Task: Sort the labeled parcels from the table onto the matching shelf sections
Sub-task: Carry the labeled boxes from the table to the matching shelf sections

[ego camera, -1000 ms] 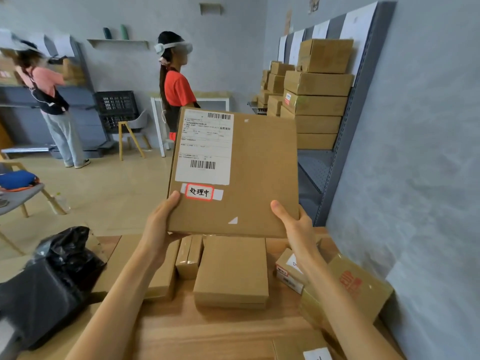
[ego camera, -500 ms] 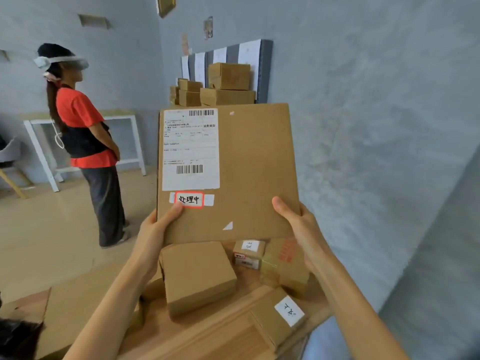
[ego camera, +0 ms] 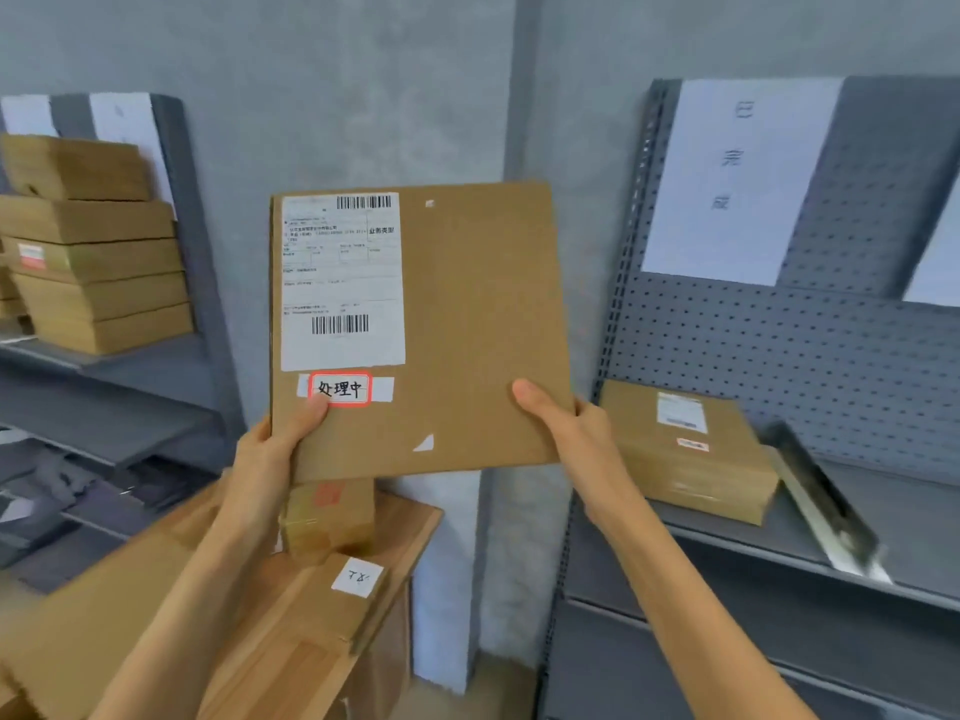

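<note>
I hold a flat brown cardboard parcel (ego camera: 467, 324) upright in front of me, its white shipping label and a red-bordered handwritten tag facing me. My left hand (ego camera: 275, 449) grips its lower left corner, thumb on the tag. My right hand (ego camera: 566, 428) grips its lower right edge. Below it, the wooden table (ego camera: 410, 522) carries small parcels, one with red print (ego camera: 327, 517) and one with a white tag (ego camera: 343, 589). A grey shelf (ego camera: 883, 506) at the right holds one labeled parcel (ego camera: 685, 454) under a white paper sign (ego camera: 732, 179).
A second grey shelf unit (ego camera: 156, 366) at the left carries a stack of several brown boxes (ego camera: 93, 262). A grey concrete wall fills the space between the two shelves. A metal divider (ego camera: 821, 501) lies slanted on the right shelf beside the parcel.
My view has swung to the right, from the room with two people to the wall corner and the right shelf. The parcel stays held in both hands at the same grip.
</note>
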The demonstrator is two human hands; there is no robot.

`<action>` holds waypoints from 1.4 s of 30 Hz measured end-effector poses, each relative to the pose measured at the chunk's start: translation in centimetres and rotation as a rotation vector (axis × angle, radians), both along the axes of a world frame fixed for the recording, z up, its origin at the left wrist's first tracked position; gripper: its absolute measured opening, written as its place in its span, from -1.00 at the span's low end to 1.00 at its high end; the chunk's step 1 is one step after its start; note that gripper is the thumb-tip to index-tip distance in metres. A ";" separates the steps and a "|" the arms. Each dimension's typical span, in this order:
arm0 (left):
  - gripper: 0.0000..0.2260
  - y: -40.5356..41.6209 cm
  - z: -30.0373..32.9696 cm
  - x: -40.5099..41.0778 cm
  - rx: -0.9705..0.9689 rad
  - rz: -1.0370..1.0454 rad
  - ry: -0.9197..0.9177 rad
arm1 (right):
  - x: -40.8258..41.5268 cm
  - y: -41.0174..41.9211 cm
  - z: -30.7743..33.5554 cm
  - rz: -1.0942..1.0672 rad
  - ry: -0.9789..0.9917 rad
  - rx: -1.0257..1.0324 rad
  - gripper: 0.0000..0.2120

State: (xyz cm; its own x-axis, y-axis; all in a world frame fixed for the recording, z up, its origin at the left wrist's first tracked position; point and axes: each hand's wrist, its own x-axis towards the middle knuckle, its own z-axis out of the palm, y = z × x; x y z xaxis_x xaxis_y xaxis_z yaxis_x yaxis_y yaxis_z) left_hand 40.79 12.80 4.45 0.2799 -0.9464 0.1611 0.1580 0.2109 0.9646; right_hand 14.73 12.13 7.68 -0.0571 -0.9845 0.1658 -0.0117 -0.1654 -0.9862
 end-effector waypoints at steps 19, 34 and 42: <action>-0.60 6.3 4.3 -32.4 -0.067 -0.494 -0.026 | -29.0 19.7 2.6 -0.594 0.059 -0.067 -0.53; -0.64 18.6 5.0 -56.5 -0.057 -0.796 -0.062 | -49.7 36.6 3.3 -0.856 0.085 0.011 -0.42; -0.63 18.5 4.5 -66.0 -0.022 -0.919 -0.109 | -57.8 37.8 2.1 -0.933 0.015 -0.024 -0.72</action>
State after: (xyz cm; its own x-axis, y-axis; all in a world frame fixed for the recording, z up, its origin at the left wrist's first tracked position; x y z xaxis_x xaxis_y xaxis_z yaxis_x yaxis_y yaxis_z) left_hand -25.20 31.34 8.92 -0.5969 -0.7856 0.1629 0.1807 0.0662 0.9813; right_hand -43.06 49.91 9.74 -0.8207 -0.5378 0.1929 -0.1629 -0.1033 -0.9812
